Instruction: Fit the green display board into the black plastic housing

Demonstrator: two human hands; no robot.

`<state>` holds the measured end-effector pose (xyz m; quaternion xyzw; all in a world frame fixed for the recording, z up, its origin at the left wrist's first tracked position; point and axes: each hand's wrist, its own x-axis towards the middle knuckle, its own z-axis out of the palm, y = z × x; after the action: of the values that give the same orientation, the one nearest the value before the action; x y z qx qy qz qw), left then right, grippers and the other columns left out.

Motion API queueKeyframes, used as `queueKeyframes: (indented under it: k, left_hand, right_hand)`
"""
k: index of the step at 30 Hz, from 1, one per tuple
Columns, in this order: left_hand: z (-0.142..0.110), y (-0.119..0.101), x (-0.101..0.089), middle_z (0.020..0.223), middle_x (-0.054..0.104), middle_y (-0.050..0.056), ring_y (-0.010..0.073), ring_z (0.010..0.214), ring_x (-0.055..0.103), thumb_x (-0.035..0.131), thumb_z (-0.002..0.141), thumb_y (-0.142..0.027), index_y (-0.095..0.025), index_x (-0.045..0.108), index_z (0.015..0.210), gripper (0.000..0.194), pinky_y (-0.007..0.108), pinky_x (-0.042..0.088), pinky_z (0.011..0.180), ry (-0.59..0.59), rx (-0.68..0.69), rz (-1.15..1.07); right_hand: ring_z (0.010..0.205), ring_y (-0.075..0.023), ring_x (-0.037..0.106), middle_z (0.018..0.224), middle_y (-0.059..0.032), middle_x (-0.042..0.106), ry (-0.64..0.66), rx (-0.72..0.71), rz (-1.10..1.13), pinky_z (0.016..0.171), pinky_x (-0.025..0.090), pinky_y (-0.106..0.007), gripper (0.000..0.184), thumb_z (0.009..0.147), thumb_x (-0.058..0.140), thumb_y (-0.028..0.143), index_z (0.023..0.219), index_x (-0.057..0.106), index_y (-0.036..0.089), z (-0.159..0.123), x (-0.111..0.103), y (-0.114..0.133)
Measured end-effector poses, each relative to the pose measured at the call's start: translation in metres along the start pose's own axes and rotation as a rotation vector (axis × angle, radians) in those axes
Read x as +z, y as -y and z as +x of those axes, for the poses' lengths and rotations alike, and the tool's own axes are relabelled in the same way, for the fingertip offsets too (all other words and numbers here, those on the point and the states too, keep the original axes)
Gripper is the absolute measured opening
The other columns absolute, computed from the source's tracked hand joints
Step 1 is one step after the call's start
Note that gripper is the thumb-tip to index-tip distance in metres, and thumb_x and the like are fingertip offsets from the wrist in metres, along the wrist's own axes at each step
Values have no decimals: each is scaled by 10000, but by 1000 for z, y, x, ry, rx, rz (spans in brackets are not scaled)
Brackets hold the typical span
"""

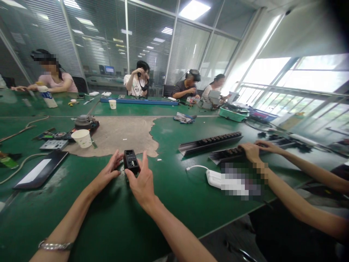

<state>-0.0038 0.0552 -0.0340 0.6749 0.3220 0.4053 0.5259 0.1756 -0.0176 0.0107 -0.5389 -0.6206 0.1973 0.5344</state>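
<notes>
My right hand (pixel 144 182) grips a small black plastic housing (pixel 131 160) between thumb and fingers. The housing stands upright just in front of me, and square openings show in its top face. Close to its left side is my left hand (pixel 109 171), with fingers stretched out and thumb apart; a narrow gap seems to separate it from the housing. The underside of the housing is hidden. Beneath both hands lies the green tabletop (pixel 114 218).
Left of my hands are a dark tablet-like panel (pixel 42 171) and a paper cup (pixel 81 139) beside circuit boards. To the right, a co-worker's hands (pixel 252 151) touch one of two dark channel strips (pixel 209 143). A white device (pixel 215 179) with a cable lies nearer. Several people sit opposite.
</notes>
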Motion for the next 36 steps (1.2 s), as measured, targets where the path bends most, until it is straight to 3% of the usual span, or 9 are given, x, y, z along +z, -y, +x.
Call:
queueKeyframes:
  k: [7,12,20,24,27,32,36]
  left_hand:
    - [-2,0,0,1604,177,62,289,1466,165,541,833,-198,-266,37,1548,878,483,109,1203,-14,-29,17]
    - [0,5,-3,1598,197,75,291,1462,178,549,828,-203,-265,38,1548,884,502,89,1200,10,-4,25]
    - [1,4,-2,1590,228,69,294,1461,180,530,780,-146,-243,127,1544,869,507,93,1198,49,14,108]
    - [0,5,-1,1595,212,63,291,1465,167,534,770,-145,-251,118,1545,886,512,91,1198,45,13,114]
    - [1,7,-3,1601,191,63,281,1467,159,530,786,-148,-255,74,1548,894,495,71,1203,35,17,88]
    - [0,7,-4,1606,157,87,303,1467,151,550,807,-185,-255,22,1548,913,517,81,1196,13,6,31]
    - [0,3,-1,1604,170,80,303,1466,156,561,809,-195,-271,18,1546,919,518,87,1197,14,9,1]
  right_hand:
    - [1000,-317,670,1174,-145,665,15,-7,-114,867,528,-442,917,815,641,272,1533,83,157,-4,9,1]
    - [1068,-332,638,1265,-175,603,64,6,-164,905,510,-485,914,819,639,272,1533,82,149,-15,11,-7]
    - [1344,-321,414,1471,-200,397,72,-52,-122,1085,383,-490,996,798,686,275,1530,28,121,-28,18,-24]
    - [1351,-333,404,1473,-199,395,67,-58,-88,1080,385,-510,1026,789,700,273,1531,5,133,-26,24,-28]
    - [1325,-328,444,1444,-202,436,67,-37,-66,1067,401,-508,951,814,657,219,1529,38,126,-25,27,-28]
    - [1298,-298,484,1422,-167,479,23,-31,25,1045,435,-471,929,825,649,203,1532,46,168,-15,18,-10]
    - [1317,-264,468,1449,-125,459,-13,-41,87,1067,417,-447,963,840,647,234,1531,-24,208,0,-5,9]
